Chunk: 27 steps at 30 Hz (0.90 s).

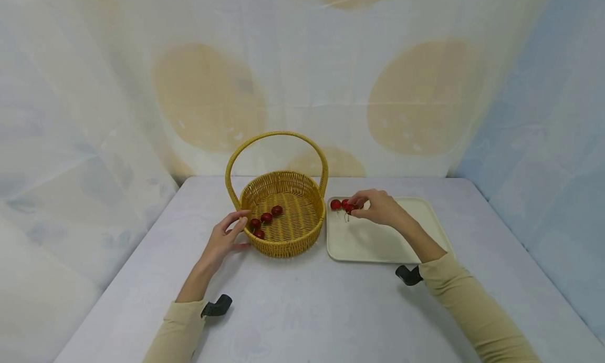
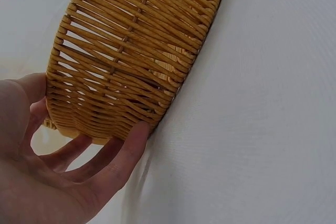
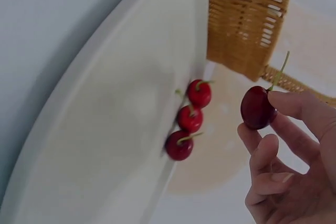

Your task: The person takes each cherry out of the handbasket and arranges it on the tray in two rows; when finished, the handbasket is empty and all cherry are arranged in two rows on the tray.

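Note:
A yellow wicker basket (image 1: 293,247) with a tall arched handle stands near the middle of the table. Several dark red cherries (image 1: 267,217) lie inside it, toward its left side. My left hand (image 1: 223,242) holds the basket's left side, its bent fingers against the woven wall and the thumb at the rim. Over the left part of a cream tray (image 1: 378,250), my right hand (image 1: 382,208) pinches one cherry (image 3: 257,107) between thumb and fingers, its green stem pointing up in the right wrist view. Three stemmed cherries (image 3: 190,119) rest in a row by the tray's edge.
The tray lies just right of the basket on a table with a white cloth (image 1: 293,310). A pale curtain with tan circles (image 1: 302,90) hangs behind the table, with cloth on both sides. Black camera mounts (image 1: 217,305) sit at both wrists.

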Available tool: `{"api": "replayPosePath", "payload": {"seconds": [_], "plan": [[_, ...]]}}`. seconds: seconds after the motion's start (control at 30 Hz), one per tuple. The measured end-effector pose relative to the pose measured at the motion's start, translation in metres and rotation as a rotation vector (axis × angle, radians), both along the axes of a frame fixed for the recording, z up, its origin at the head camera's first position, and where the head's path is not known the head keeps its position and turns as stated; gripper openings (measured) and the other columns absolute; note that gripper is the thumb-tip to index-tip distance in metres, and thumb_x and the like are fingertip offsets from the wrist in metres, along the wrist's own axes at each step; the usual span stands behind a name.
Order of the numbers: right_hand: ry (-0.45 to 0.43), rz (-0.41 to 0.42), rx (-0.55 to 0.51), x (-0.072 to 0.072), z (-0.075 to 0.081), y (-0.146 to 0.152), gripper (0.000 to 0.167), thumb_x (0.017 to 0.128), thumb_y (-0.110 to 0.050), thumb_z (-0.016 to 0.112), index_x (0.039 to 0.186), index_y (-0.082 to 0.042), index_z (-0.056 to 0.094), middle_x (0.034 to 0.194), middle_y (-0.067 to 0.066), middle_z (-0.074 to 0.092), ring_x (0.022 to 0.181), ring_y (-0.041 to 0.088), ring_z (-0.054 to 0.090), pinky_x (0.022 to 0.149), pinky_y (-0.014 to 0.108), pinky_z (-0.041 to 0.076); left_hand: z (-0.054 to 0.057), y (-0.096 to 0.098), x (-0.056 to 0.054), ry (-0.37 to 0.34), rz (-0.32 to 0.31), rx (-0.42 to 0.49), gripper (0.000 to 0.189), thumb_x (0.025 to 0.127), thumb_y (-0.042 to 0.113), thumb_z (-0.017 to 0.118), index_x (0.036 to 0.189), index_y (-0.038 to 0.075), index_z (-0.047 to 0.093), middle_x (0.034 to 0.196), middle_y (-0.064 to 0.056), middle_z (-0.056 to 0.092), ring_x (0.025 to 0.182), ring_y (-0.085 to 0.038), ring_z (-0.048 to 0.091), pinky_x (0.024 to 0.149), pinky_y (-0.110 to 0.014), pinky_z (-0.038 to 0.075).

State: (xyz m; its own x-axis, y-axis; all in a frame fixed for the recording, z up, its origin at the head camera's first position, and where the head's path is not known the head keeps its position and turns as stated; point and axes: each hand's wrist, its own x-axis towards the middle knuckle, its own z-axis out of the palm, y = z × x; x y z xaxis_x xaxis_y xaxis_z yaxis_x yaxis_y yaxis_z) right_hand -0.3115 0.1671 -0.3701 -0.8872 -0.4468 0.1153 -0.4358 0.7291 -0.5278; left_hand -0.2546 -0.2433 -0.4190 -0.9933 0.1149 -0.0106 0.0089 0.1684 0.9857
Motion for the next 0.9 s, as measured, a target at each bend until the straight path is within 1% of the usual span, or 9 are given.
{"api": "replayPosePath", "payload": {"seconds": [0.13, 0.2, 0.27, 0.57, 0.77, 0.9], "plan": [[-0.004, 0.000, 0.016, -0.005, -0.009, 0.012, 0.026, 0.089, -0.016, 0.072, 0.114, -0.007, 0.069, 0.104, 0.015, 0.073, 0.098, 0.032, 0.067, 0.071, 0.035, 0.054, -0.001, 0.000, 0.000, -0.003, 0.001, 0.003, 0.049, 0.103, 0.031, 0.052, 0.145, 0.008, 0.044, 0.157, -0.010, 0.032, 0.138, -0.042, 0.041, 0.093, -0.062, 0.052], [-0.017, 0.003, 0.017, -0.008, -0.012, 0.019, 0.027, 0.090, -0.015, 0.070, 0.115, -0.005, 0.069, 0.106, 0.017, 0.072, 0.100, 0.034, 0.066, 0.072, 0.037, 0.055, -0.001, -0.001, 0.000, -0.001, -0.002, 0.002, 0.049, 0.103, 0.032, 0.052, 0.145, 0.008, 0.043, 0.157, -0.010, 0.031, 0.138, -0.043, 0.041, 0.093, -0.062, 0.053], [-0.030, 0.004, 0.020, -0.010, -0.015, 0.025, 0.027, 0.090, -0.014, 0.070, 0.116, -0.004, 0.068, 0.108, 0.018, 0.072, 0.100, 0.034, 0.067, 0.072, 0.037, 0.055, -0.002, -0.001, 0.000, -0.001, -0.003, 0.002, 0.049, 0.103, 0.032, 0.051, 0.145, 0.008, 0.043, 0.157, -0.010, 0.031, 0.138, -0.043, 0.041, 0.093, -0.062, 0.053], [-0.049, 0.007, 0.011, -0.022, -0.020, 0.045, 0.030, 0.091, -0.011, 0.068, 0.118, 0.000, 0.066, 0.110, 0.024, 0.070, 0.088, 0.033, 0.069, 0.067, 0.034, 0.057, -0.002, -0.001, -0.001, 0.006, -0.005, 0.006, 0.047, 0.104, 0.029, 0.050, 0.145, 0.008, 0.044, 0.157, -0.011, 0.031, 0.138, -0.043, 0.040, 0.093, -0.063, 0.052], [-0.100, -0.016, -0.010, -0.030, -0.025, 0.053, 0.031, 0.091, -0.009, 0.068, 0.119, 0.002, 0.065, 0.112, 0.026, 0.069, 0.086, 0.037, 0.070, 0.067, 0.034, 0.061, -0.002, -0.001, -0.002, 0.003, -0.002, 0.007, 0.048, 0.103, 0.030, 0.051, 0.144, 0.007, 0.044, 0.156, -0.011, 0.032, 0.138, -0.043, 0.041, 0.093, -0.062, 0.053], [-0.108, -0.026, -0.003, -0.035, -0.027, 0.055, 0.032, 0.091, -0.009, 0.068, 0.120, 0.002, 0.065, 0.112, 0.025, 0.069, 0.084, 0.035, 0.070, 0.066, 0.032, 0.060, -0.002, -0.002, -0.002, 0.011, -0.010, 0.018, 0.048, 0.103, 0.031, 0.052, 0.144, 0.008, 0.045, 0.156, -0.011, 0.032, 0.137, -0.044, 0.042, 0.091, -0.061, 0.054]]}}
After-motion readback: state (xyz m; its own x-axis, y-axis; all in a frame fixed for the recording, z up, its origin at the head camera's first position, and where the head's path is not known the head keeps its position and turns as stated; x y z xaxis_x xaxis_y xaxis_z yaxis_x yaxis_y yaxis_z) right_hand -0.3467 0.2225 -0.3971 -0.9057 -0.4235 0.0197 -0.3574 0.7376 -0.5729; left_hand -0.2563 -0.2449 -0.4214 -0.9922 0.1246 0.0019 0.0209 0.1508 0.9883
